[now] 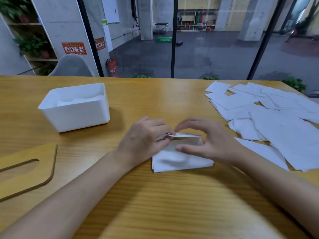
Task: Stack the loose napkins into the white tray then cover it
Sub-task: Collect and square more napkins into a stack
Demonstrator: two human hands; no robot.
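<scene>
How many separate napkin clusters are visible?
3: a few napkins inside the white tray, left; a small stack, centre, pinched by the left hand; a loose spread, right. Overlaps hide individual sheets.

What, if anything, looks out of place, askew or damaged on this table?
Nothing spilled or damaged. The loose napkins on the right lie overlapping at mixed angles rather than stacked, and the wooden lid lies flat off the white tray. The left hand pinches up the far edge of the folded napkin in front.
</scene>
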